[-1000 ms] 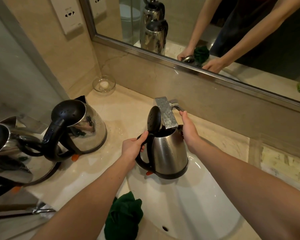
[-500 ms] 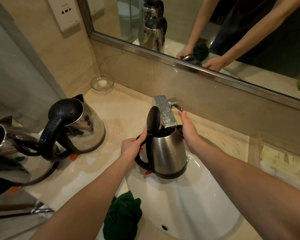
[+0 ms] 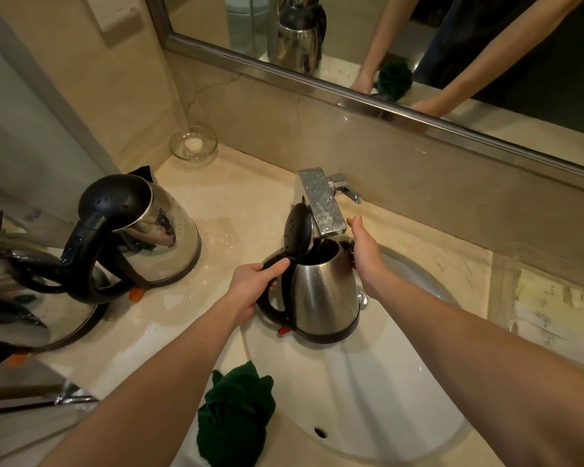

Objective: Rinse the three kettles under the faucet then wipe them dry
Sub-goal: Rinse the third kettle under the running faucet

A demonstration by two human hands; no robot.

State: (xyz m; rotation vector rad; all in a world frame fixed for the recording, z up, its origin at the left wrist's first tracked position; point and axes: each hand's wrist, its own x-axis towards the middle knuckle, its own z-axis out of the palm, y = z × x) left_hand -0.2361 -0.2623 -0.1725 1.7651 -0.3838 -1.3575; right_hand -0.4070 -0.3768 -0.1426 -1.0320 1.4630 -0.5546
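Beige counter [image 3: 250,197] holds a white sink [image 3: 401,382] below a mirror [image 3: 418,45]; left hand [image 3: 253,291] grips the black handle of a kettle [image 3: 324,294], upright over the sink, lid [image 3: 299,230] raised, mouth under the faucet [image 3: 320,200]; right hand [image 3: 368,254] is flat, fingers straight, holding nothing, just beside the faucet; second kettle [image 3: 162,237] and third kettle [image 3: 14,298] stand at left; cloth [image 3: 236,412] lies on the sink's near rim.

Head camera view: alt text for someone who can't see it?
A left hand holds a lid-open steel kettle under a sink faucet, right hand open beside it. Two more kettles stand on the counter.
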